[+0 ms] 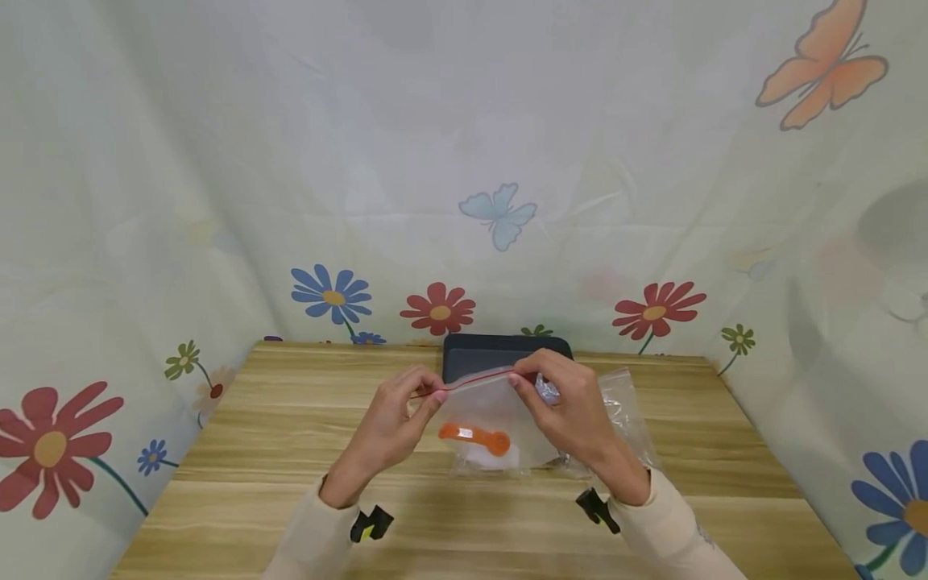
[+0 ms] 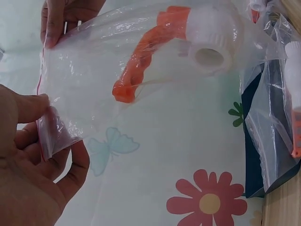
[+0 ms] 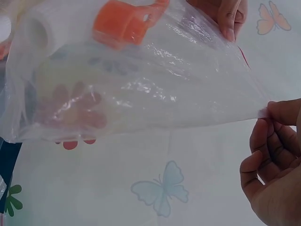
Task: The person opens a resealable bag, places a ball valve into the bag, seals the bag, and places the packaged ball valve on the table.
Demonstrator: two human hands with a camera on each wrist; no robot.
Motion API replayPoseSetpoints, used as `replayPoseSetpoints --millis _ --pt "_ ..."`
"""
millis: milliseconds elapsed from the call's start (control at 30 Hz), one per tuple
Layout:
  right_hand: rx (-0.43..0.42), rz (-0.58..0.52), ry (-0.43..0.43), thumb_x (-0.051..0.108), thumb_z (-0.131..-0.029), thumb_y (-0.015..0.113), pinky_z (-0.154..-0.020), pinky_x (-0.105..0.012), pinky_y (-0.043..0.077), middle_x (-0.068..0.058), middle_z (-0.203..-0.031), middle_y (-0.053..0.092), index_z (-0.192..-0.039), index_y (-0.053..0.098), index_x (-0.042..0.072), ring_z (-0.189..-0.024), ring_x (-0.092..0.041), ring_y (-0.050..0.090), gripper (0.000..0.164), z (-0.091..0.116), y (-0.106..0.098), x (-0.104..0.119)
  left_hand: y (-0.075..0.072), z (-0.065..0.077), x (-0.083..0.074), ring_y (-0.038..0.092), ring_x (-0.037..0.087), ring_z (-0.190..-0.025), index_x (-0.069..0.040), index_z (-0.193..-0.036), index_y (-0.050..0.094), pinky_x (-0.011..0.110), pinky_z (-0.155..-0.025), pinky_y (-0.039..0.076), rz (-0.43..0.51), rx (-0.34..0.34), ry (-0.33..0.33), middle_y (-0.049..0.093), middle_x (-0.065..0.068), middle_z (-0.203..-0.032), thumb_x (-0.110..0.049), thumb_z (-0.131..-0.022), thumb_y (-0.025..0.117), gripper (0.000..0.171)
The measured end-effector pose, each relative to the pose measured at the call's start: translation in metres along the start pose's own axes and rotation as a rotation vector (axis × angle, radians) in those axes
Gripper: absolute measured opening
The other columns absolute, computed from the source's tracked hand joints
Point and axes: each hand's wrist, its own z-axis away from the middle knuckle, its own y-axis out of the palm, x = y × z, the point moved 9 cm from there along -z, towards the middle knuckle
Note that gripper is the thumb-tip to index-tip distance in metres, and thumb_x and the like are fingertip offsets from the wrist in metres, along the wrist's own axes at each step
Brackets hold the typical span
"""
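Note:
Between both hands hangs a clear zip bag (image 1: 518,415) with a red zip line along its top edge. Inside lie an orange plastic piece with a ringed end (image 1: 474,436) and a white hollow cylinder (image 2: 211,40) with a ridged rim. My left hand (image 1: 395,415) pinches the left part of the zip edge between thumb and fingers. At the other end of that edge, my right hand (image 1: 573,407) pinches the corner with thumb and forefinger. In the right wrist view, the bag (image 3: 164,89) stretches toward the right fingertips.
A dark tray (image 1: 478,342) stands at the back of the wooden table (image 1: 304,451), partly behind the bag. Another clear bag (image 1: 627,411) lies right of it. In the left wrist view, a white and orange item (image 2: 295,127) appears beside the tray. A flowered cloth (image 1: 406,161) hangs behind.

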Motion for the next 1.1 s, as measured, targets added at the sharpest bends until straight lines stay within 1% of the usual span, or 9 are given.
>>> replayPoseSetpoints --millis 100,200,367,433,567,700,833,1000,1100 --pt "-0.003 0.004 -0.003 0.003 -0.082 0.075 -0.073 -0.013 0.047 0.000 -0.086 0.071 -0.090 0.071 0.009 -0.078 -0.012 0.063 0.011 -0.001 -0.001 0.000 0.001 0.000 0.002 0.056 0.009 -0.083 -0.010 -0.097 0.064 0.023 -0.074 0.052 0.001 0.004 -0.009 0.061 -0.003 -0.087 -0.017 -0.095 0.064 0.007" --pt "-0.018 0.013 -0.003 0.002 -0.082 0.076 -0.071 -0.014 0.047 -0.001 -0.085 0.071 -0.089 0.071 0.009 -0.075 -0.011 0.062 0.011 -0.001 -0.004 0.001 0.000 0.002 0.005 0.054 0.009 -0.081 -0.013 -0.097 0.065 0.022 -0.068 0.049 0.002 0.009 -0.014 0.061 -0.005 -0.085 -0.018 -0.094 0.066 0.005" --pt "-0.044 0.029 0.010 0.000 -0.079 0.077 -0.067 -0.022 0.050 0.000 -0.083 0.070 -0.088 0.071 0.009 -0.074 -0.010 0.061 0.014 -0.002 -0.011 -0.001 -0.003 0.006 0.010 0.053 0.007 -0.078 -0.015 -0.095 0.068 0.022 -0.060 0.046 -0.001 0.000 -0.012 0.061 -0.006 -0.083 -0.018 -0.094 0.066 0.004" --pt "-0.043 0.035 0.017 0.000 -0.079 0.077 -0.066 -0.027 0.051 0.000 -0.083 0.070 -0.088 0.071 0.010 -0.074 -0.010 0.061 0.014 -0.002 -0.012 -0.002 -0.005 0.006 0.010 0.054 0.007 -0.078 -0.014 -0.095 0.068 0.023 -0.060 0.047 -0.005 -0.014 -0.006 0.062 -0.006 -0.084 -0.017 -0.094 0.066 0.004" --pt "-0.038 0.038 0.020 0.002 -0.080 0.077 -0.065 -0.027 0.051 0.001 -0.083 0.070 -0.088 0.070 0.010 -0.074 -0.009 0.061 0.013 -0.001 -0.011 -0.003 -0.008 0.006 0.010 0.054 0.008 -0.078 -0.012 -0.095 0.068 0.023 -0.062 0.047 -0.005 -0.037 -0.002 0.064 -0.004 -0.084 -0.016 -0.093 0.066 0.005" --pt "-0.048 0.032 0.010 0.003 -0.081 0.076 -0.065 -0.025 0.050 0.001 -0.082 0.070 -0.088 0.070 0.010 -0.073 -0.009 0.060 0.012 -0.002 -0.013 -0.003 -0.008 0.008 0.016 0.055 0.007 -0.075 -0.015 -0.096 0.068 0.020 -0.060 0.046 0.017 -0.031 -0.059 0.062 -0.005 -0.083 -0.019 -0.092 0.067 0.005" --pt "-0.071 0.029 0.005 0.002 -0.081 0.076 -0.067 -0.024 0.049 0.001 -0.082 0.069 -0.088 0.070 0.010 -0.073 -0.009 0.060 0.013 -0.002 -0.019 -0.004 -0.008 0.011 0.021 0.056 0.007 -0.078 -0.015 -0.097 0.068 0.021 -0.066 0.049 0.036 -0.012 -0.089 0.064 -0.005 -0.086 -0.018 -0.092 0.067 0.006" --pt "-0.095 0.031 -0.005 -0.001 -0.079 0.076 -0.067 -0.023 0.049 0.000 -0.081 0.069 -0.088 0.070 0.010 -0.072 -0.009 0.060 0.016 0.001 -0.023 -0.007 -0.006 0.011 0.019 0.060 0.008 -0.084 -0.013 -0.100 0.068 0.023 -0.075 0.054 0.029 0.011 -0.056 0.068 -0.002 -0.095 -0.014 -0.093 0.065 0.008" --pt "-0.097 0.028 -0.013 -0.002 -0.079 0.077 -0.067 -0.023 0.049 0.000 -0.080 0.069 -0.087 0.071 0.010 -0.071 -0.008 0.060 0.016 0.002 -0.023 -0.007 -0.006 0.011 0.016 0.059 0.009 -0.084 -0.010 -0.099 0.067 0.025 -0.077 0.055 0.010 0.003 -0.018 0.068 -0.001 -0.093 -0.012 -0.093 0.065 0.007"
